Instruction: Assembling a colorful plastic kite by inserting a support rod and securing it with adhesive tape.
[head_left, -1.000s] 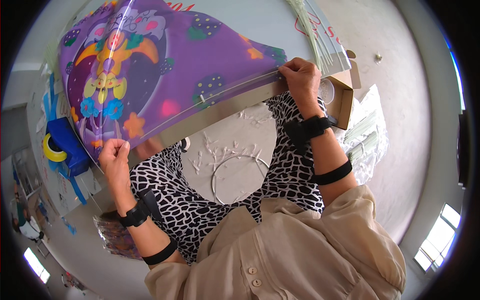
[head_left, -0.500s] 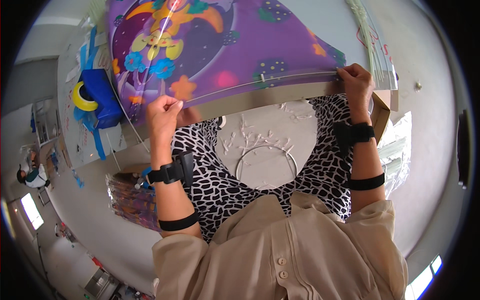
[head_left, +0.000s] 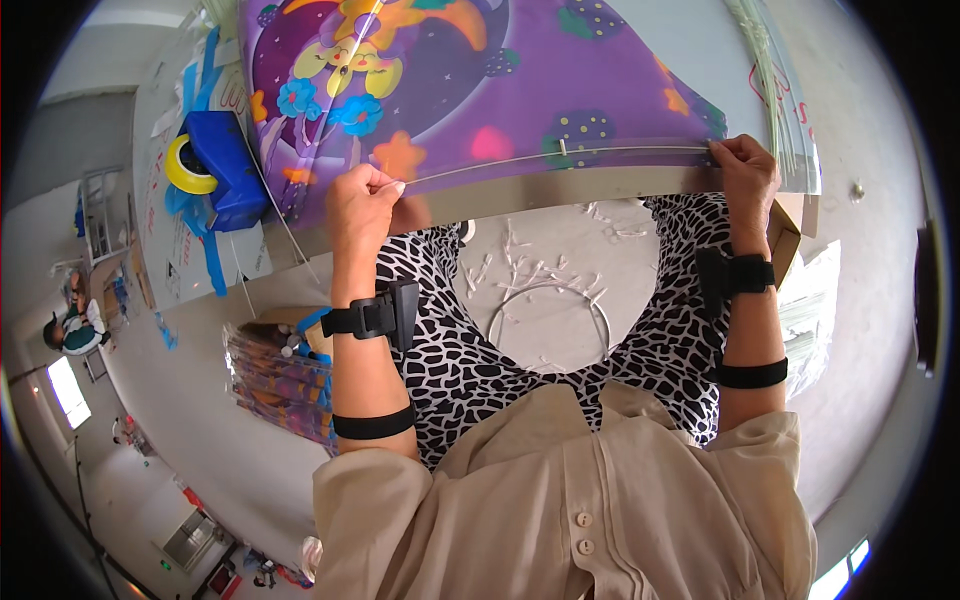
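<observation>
A purple printed plastic sheet (head_left: 620, 85), with a moon and a sleeping cartoon figure, lies on the table in front of me. Along its near edge runs a thin white rod (head_left: 640, 150) with a small white fitting (head_left: 562, 147) on it. My left hand (head_left: 360, 210) pinches the rod's left part between thumb and fingers. At the other end, by the sheet's dark green right corner, my right hand (head_left: 748, 180) is closed in a pinch on the rod. Between my hands the rod is slightly bowed.
On the left of the table stands a blue tape dispenser (head_left: 228, 165) with a yellow tape roll. Pale thin rods (head_left: 765, 75) lie at the far right. Small white pieces (head_left: 520, 262) and a ring (head_left: 550, 287) are below, between my legs. Another person (head_left: 80, 328) is far left.
The whole scene has shifted rightward in the picture, sheet, table and both hands together. Both hands keep their pinch on the rod, with about the same span between them.
</observation>
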